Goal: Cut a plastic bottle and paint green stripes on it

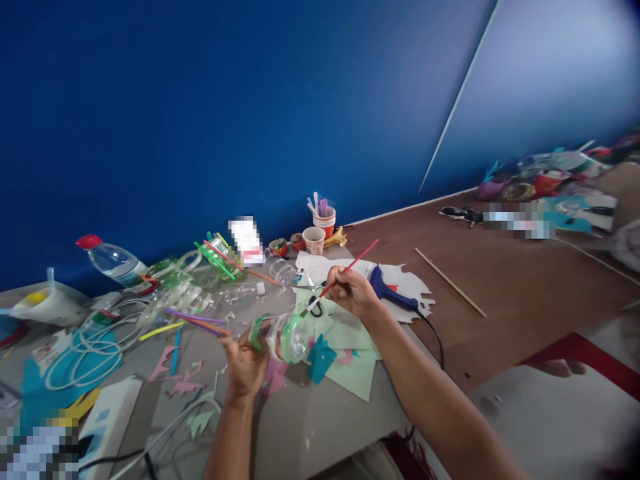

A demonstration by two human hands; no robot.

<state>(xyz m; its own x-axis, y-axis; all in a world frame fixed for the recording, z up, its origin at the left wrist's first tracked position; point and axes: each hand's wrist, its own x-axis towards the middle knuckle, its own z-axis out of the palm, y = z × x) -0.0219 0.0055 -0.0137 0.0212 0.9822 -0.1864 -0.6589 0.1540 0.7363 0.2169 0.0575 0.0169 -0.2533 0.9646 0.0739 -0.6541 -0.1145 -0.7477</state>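
Holding bottle [284, 339]: left hand [245, 365], toward surface's [295, 427] near edge
Grasping brush [369, 249]: right hand [351, 292], bristles at bottle
Glue gun [393, 291]: on paper [419, 285]

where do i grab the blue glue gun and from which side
Probably best by its handle, from above and the right. The glue gun lies on white paper with the handle angled out rightward, a slim part to close around. Mind the black cord at its end; your right hand crowds the left side.
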